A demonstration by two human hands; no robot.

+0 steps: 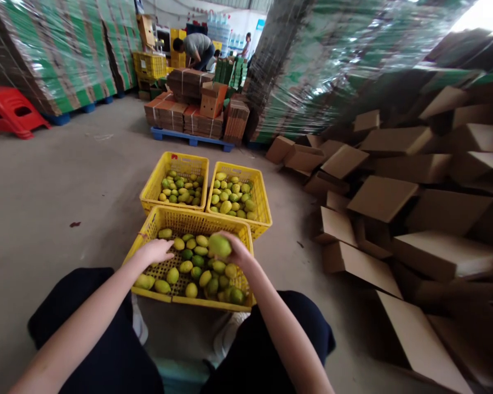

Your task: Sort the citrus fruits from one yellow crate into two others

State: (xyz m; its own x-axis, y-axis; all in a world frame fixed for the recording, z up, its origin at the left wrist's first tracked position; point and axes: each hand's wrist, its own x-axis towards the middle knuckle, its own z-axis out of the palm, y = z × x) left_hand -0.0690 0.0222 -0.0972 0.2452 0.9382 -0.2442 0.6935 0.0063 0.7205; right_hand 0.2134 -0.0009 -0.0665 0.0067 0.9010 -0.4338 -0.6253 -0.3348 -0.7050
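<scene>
Green and yellow lemons lie loosely in the near yellow crate (189, 215), which stands on the floor in front of my knees. My right hand (235, 249) is closed round a yellow-green lemon (219, 246) above the right part of that crate. Over its left part, my left hand (159, 250) has its fingers stretched out beside a lemon (178, 244) and grips nothing. Just behind stand two more yellow crates with lemons inside, the back left crate (148, 189) and the back right crate (265, 202).
Empty cardboard boxes (382, 197) are heaped along the right. Behind the crates, a blue pallet (193, 140) bears bundled cardboard. Wrapped green stacks (78, 49) rise at both sides, a red stool (14, 109) stands far left, and a person (197, 46) bends over at the back.
</scene>
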